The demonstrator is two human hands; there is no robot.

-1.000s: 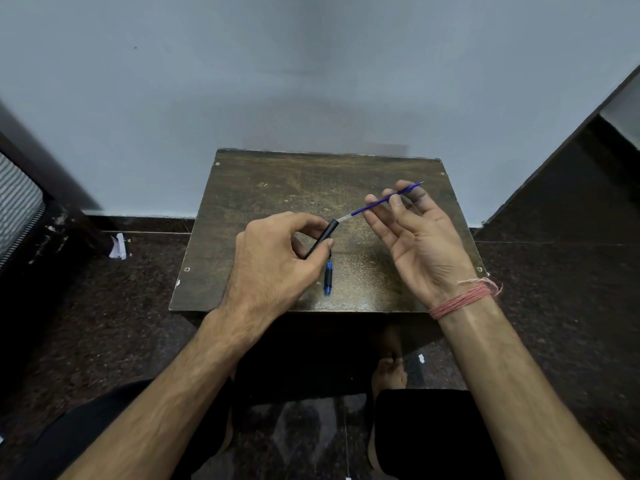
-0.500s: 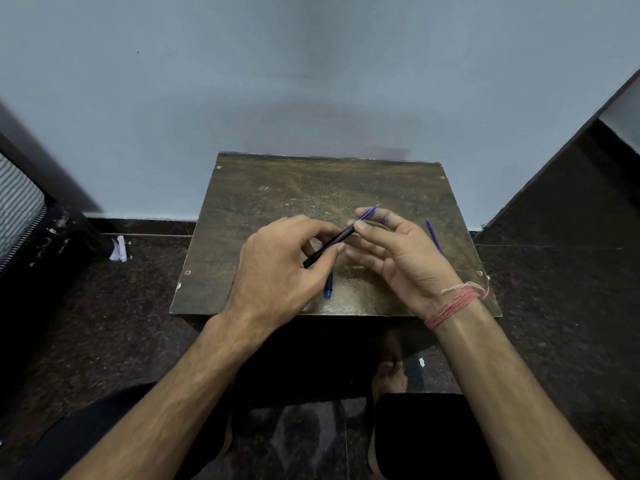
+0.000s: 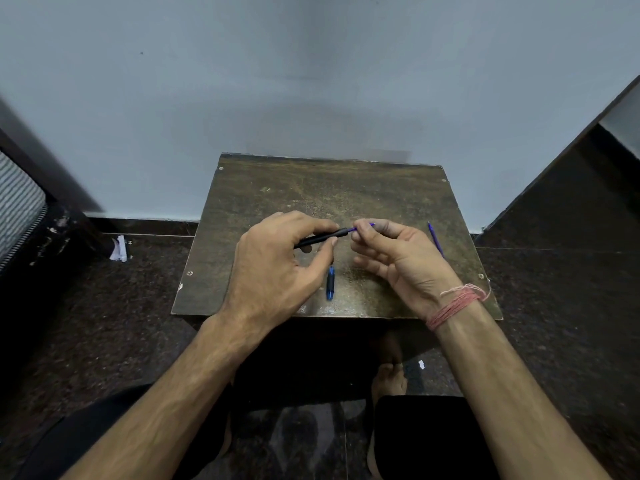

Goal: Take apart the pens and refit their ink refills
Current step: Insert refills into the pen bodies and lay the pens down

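Refitting step in hand: left hand (image 3: 273, 268) gripping black pen barrel (image 3: 320, 238) above counter (image 3: 381, 188), right hand (image 3: 398, 251) fingers (image 3: 360, 230) pinching blue refill (image 3: 362, 227) at barrel mouth. Next, likely: straight, gentle push home. Spare refill (image 3: 435, 239) and blue pen piece (image 3: 330, 283) lying on counter.

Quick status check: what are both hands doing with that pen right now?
Left hand grips black pen barrel. Right hand pinches blue refill at barrel mouth. Spare refill and blue pen piece lie on table, nothing in the way.
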